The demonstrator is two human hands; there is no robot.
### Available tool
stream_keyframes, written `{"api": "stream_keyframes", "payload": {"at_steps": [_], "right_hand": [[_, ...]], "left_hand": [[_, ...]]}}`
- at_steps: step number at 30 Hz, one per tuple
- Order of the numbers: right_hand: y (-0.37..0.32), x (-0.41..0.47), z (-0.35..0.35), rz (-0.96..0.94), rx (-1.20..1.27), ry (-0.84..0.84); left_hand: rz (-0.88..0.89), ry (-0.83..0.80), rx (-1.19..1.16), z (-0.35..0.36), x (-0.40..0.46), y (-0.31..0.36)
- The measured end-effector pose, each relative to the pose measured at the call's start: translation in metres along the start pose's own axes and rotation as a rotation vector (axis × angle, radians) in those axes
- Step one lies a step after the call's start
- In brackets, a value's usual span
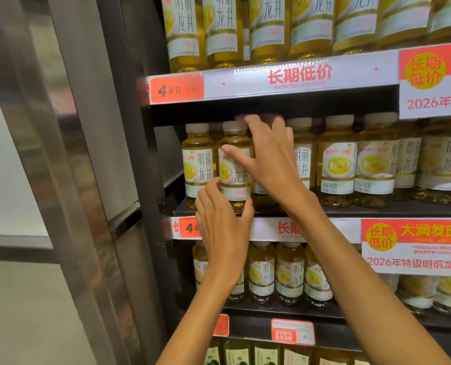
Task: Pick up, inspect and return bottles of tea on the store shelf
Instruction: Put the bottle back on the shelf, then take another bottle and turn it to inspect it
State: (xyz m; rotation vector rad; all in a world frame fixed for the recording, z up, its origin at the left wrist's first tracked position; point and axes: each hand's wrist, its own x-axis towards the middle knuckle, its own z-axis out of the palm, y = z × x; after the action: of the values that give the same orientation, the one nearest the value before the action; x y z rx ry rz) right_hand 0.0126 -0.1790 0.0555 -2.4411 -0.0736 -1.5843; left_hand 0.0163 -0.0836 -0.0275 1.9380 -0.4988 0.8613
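Mid-frame, my left hand (223,227) grips the bottle (235,164) low, near its base, to carry the weight. My right hand (269,159) lies open, thumb on the label, steadying the top. The bottle sits at the shelf (350,210) edge, second from left.

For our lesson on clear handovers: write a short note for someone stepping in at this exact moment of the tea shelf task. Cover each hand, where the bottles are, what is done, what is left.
Left hand: grips the lower part of the held bottle, second from the left on the middle shelf.
Right hand: fingers spread, thumb on that bottle's label, fingertips reaching towards the bottles behind.
Bottles: the held bottle stands upright at the shelf's front edge; its neighbours stand in rows alongside.
Done: cannot tell whether it has been inspected.
Left: if lifting, inspect and return it; if returning, seat it and let go.
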Motion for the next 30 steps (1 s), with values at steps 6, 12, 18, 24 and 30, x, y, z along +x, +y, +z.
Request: {"api": "stream_keyframes", "payload": {"at_steps": [6,12,18,24,30], "right_hand": [[0.01,0.001,0.013,-0.073,-0.21,0.02],[0.012,0.003,0.007,-0.06,-0.222,0.021],[0.021,0.007,-0.007,0.102,-0.299,0.008],[0.026,-0.002,-0.015,0.014,-0.214,0.058],[0.022,-0.029,-0.025,-0.03,0.295,0.193]], "left_hand": [[-0.014,0.042,0.199,0.009,0.0,0.002],[-0.035,0.046,0.241,0.014,0.001,0.003],[0.028,0.093,0.132,0.012,-0.005,0.009],[0.097,0.059,0.023,0.015,-0.017,0.011],[0.184,0.008,-0.085,0.014,-0.025,0.007]]}}
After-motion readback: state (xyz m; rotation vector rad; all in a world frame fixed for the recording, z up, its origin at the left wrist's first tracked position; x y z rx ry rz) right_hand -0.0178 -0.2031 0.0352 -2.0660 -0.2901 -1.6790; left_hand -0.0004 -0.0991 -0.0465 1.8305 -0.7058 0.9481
